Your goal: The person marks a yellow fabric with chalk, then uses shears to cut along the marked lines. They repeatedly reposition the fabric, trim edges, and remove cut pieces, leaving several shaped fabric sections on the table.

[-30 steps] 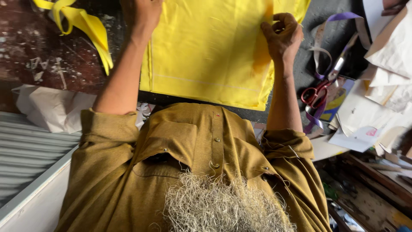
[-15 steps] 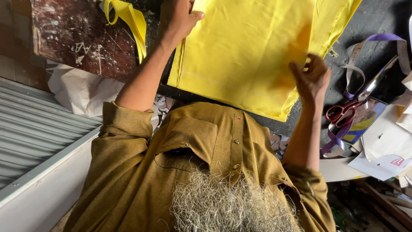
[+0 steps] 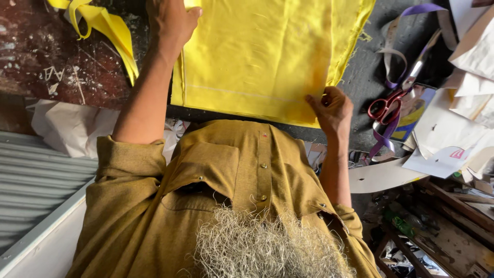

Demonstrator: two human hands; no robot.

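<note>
A folded piece of yellow cloth (image 3: 262, 56) lies spread on a dark worktable (image 3: 62, 67). My left hand (image 3: 170, 23) rests flat on the cloth's left edge, fingers pressing it down. My right hand (image 3: 332, 105) pinches the cloth's near right corner between thumb and fingers. My mustard-brown shirt (image 3: 216, 190) fills the lower part of the view and hides the table's near edge.
A loose yellow cloth strip (image 3: 105, 28) lies at the table's left. Red-handled scissors (image 3: 393, 98) and a purple ribbon (image 3: 396, 62) lie to the right, beside white paper pieces (image 3: 463, 118). A grey corrugated sheet (image 3: 31, 180) sits at lower left, cluttered shelves (image 3: 437, 231) at lower right.
The view has swung left. My right hand slid down the cloth's right edge to its near corner. My left hand stayed on the cloth's left edge.
</note>
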